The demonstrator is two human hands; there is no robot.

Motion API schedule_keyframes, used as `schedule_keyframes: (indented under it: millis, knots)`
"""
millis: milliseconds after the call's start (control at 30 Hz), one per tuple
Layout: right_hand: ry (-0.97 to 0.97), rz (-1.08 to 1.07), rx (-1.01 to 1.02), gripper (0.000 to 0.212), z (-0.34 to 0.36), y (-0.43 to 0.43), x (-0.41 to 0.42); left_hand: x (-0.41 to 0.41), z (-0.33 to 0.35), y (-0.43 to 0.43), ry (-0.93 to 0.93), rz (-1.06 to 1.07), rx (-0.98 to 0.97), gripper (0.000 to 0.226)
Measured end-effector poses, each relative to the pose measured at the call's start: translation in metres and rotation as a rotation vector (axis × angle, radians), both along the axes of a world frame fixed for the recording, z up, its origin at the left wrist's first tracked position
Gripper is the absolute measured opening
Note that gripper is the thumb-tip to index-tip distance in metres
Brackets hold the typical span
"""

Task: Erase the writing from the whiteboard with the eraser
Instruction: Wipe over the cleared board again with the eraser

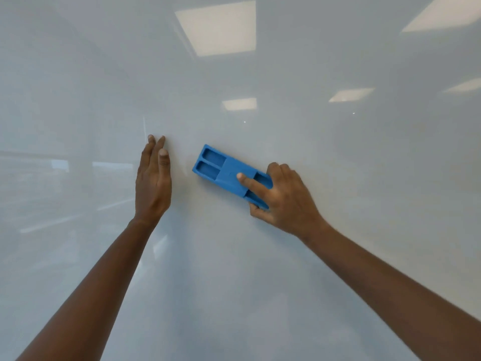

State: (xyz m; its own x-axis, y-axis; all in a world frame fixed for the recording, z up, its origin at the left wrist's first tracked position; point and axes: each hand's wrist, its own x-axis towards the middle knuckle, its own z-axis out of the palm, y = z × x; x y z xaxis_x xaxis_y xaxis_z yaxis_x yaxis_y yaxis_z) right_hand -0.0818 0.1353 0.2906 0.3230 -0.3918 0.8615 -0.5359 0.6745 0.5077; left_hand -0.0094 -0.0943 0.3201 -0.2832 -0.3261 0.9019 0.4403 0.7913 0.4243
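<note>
A glossy whiteboard (260,269) fills the whole view. No writing shows on it. A blue plastic eraser (221,169) lies flat against the board near the centre, tilted with its far end up to the left. My right hand (283,196) grips its lower right end, forefinger stretched along its back. My left hand (153,181) rests just left of the eraser, fingers straight and fingertips touching the board, holding nothing.
The board mirrors several ceiling light panels (216,32) at the top and right, and dim room shapes at the left. A thin bright streak (144,127) sits just above my left fingertips.
</note>
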Motion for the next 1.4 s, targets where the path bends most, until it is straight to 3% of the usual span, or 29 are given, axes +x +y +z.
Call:
schedule_keyframes:
  millis: [100,333,433,500,600,700,900,1033,1200,1400]
  knots:
    - [-0.053,0.001,-0.117,0.052,0.022,0.047,-0.004,0.000,-0.001,0.000,-0.008,0.025,-0.029,0.050]
    - [-0.357,-0.130,-0.815,0.050,0.033,0.206,-0.016,0.001,-0.007,-0.001,-0.049,0.091,-0.104,0.064]
    - [-0.449,-0.145,-0.885,0.068,0.023,0.259,-0.044,-0.001,-0.007,0.000,-0.062,0.106,-0.113,0.068]
    - [-0.432,-0.098,-0.944,0.065,0.031,0.247,-0.033,-0.002,-0.007,0.002,-0.066,0.110,-0.109,0.068]
    - [-0.342,0.020,-0.911,0.048,0.043,0.192,-0.008,-0.002,-0.007,0.003,-0.063,0.111,-0.104,0.068]
    - [-0.188,0.046,-0.730,0.048,0.030,0.134,-0.002,-0.003,-0.007,0.004,-0.059,0.113,-0.108,0.067]
    - [-0.067,0.061,-0.183,0.043,-0.030,0.023,0.005,-0.004,-0.009,0.001,-0.058,0.127,-0.142,0.058]
    - [0.026,-0.004,0.206,0.043,-0.067,0.012,0.005,-0.005,-0.011,-0.002,-0.054,0.171,-0.187,0.053]
    - [-0.069,0.016,-0.010,0.041,-0.030,0.066,0.001,-0.009,-0.017,-0.006,-0.055,0.266,-0.273,0.061]
    - [-0.228,0.006,-0.624,0.047,-0.018,0.157,-0.009,-0.023,-0.024,-0.005,-0.020,0.346,-0.291,0.069]
